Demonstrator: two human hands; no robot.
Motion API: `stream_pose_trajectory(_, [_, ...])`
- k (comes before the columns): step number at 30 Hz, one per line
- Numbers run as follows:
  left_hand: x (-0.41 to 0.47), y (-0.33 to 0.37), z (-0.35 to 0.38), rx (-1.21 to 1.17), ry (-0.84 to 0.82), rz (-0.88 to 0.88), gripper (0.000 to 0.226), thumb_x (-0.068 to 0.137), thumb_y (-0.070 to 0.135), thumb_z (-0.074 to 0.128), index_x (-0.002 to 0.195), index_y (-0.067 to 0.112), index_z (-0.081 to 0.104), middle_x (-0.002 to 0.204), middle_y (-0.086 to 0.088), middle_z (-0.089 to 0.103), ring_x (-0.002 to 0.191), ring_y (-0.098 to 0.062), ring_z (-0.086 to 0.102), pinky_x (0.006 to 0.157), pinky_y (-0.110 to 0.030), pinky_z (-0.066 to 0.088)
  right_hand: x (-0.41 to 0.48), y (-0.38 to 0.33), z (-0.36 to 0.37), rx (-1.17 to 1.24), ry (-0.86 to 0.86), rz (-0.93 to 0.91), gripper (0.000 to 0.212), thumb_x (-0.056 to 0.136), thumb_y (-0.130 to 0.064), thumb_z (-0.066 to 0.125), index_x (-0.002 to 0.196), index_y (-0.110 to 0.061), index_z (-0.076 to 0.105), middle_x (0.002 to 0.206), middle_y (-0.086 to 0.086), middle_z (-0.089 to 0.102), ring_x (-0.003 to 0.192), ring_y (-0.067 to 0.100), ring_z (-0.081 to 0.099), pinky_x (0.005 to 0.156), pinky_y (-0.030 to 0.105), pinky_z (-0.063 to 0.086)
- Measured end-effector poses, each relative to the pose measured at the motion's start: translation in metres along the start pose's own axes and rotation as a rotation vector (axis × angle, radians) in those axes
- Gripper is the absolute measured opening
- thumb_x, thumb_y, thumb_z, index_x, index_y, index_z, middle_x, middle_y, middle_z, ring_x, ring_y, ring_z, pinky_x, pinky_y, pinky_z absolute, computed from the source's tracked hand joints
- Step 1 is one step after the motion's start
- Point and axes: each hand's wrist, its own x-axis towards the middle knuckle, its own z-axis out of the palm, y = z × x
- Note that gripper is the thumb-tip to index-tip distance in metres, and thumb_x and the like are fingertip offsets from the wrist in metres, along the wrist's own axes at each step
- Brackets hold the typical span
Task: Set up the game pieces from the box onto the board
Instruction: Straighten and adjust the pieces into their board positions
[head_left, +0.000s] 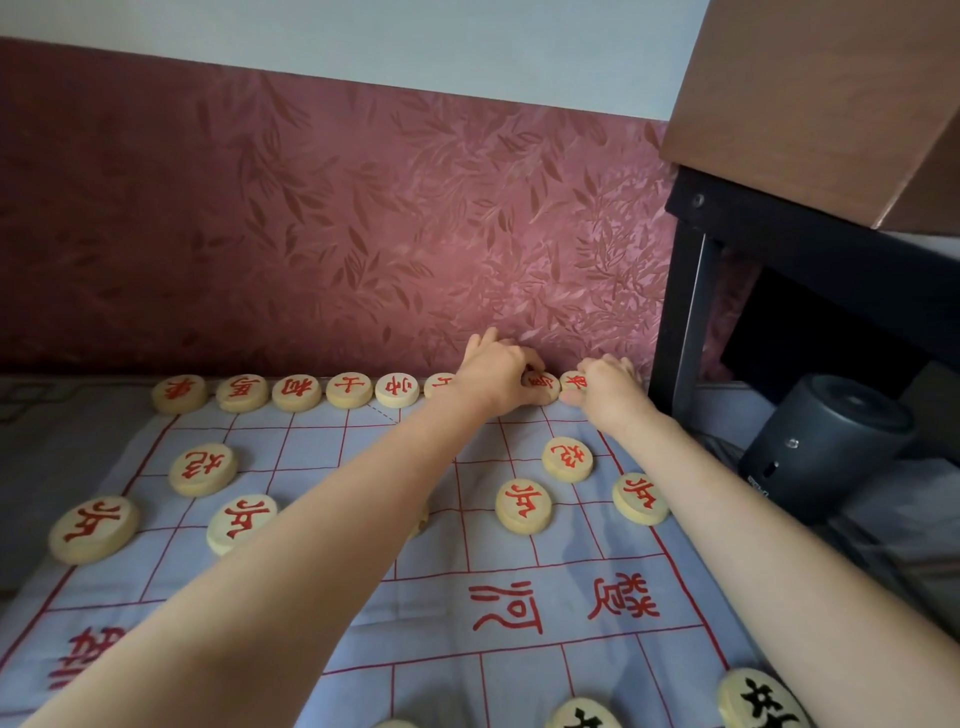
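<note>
A pale cloth board (519, 654) with red grid lines lies in front of me. Round wooden pieces with red characters line its far edge by the wall, such as one (180, 393) at the far left. More red pieces sit in the rows closer to me, like a disc (522, 505) right of centre. My left hand (498, 375) reaches to the far row with its fingers closed around a red piece (540, 383). My right hand (608, 391) pinches the corner red piece (575, 383) beside it. Black-character pieces (761, 701) show at the bottom right. The box is out of view.
A dark red patterned wall runs along the board's far edge. At the right stands a wooden desk (831, 104) on a black metal leg (685, 306), with a dark grey cylindrical device (826, 441) on the floor beneath it.
</note>
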Motion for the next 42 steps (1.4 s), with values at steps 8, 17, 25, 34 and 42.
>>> stream_pose_trajectory(8, [0.000, -0.001, -0.007, -0.117, -0.051, 0.025, 0.055, 0.080, 0.047, 0.064, 0.129, 0.027, 0.050, 0.128, 0.003, 0.056, 0.117, -0.025, 0.033, 0.093, -0.032, 0.022, 0.007, 0.006, -0.002, 0.167, -0.103, 0.009, 0.055, 0.093, -0.006, 0.048, 0.144, -0.019, 0.033, 0.146, 0.012, 0.035, 0.133, 0.032, 0.030, 0.105, 0.036, 0.032])
stream_pose_trajectory(17, [-0.002, -0.002, -0.004, -0.055, -0.063, 0.043, 0.045, 0.083, 0.038, 0.063, 0.126, 0.027, 0.054, 0.131, 0.001, 0.055, 0.123, -0.027, 0.034, 0.098, -0.035, 0.024, 0.002, 0.001, -0.002, 0.021, 0.007, -0.012, 0.039, 0.089, 0.005, 0.046, 0.126, -0.004, 0.055, 0.126, 0.018, 0.053, 0.118, 0.034, 0.046, 0.094, 0.037, 0.045])
stream_pose_trajectory(25, [-0.001, 0.006, -0.002, 0.032, 0.020, -0.026, 0.057, 0.068, 0.056, 0.069, 0.116, 0.026, 0.062, 0.120, -0.006, 0.056, 0.115, -0.026, 0.035, 0.095, -0.035, 0.025, -0.004, -0.007, -0.004, -0.024, 0.058, 0.031, 0.043, 0.093, -0.024, 0.056, 0.124, 0.004, 0.050, 0.127, 0.021, 0.051, 0.119, 0.035, 0.047, 0.093, 0.038, 0.041])
stream_pose_trajectory(34, [-0.002, 0.003, -0.012, -0.080, -0.026, -0.062, 0.052, 0.083, 0.048, 0.060, 0.131, 0.032, 0.048, 0.131, -0.002, 0.054, 0.126, -0.034, 0.028, 0.104, -0.039, 0.019, 0.001, 0.002, -0.004, 0.054, 0.014, -0.034, 0.052, 0.093, -0.003, 0.045, 0.142, -0.017, 0.037, 0.138, 0.021, 0.039, 0.129, 0.037, 0.036, 0.107, 0.042, 0.032])
stream_pose_trajectory(42, [-0.006, 0.003, -0.006, -0.069, -0.020, -0.035, 0.048, 0.083, 0.042, 0.062, 0.127, 0.027, 0.053, 0.126, 0.002, 0.058, 0.121, -0.029, 0.035, 0.098, -0.035, 0.024, 0.000, 0.004, 0.007, 0.038, 0.050, -0.068, 0.032, 0.095, -0.011, 0.047, 0.125, -0.002, 0.051, 0.127, 0.018, 0.052, 0.121, 0.034, 0.041, 0.098, 0.039, 0.035])
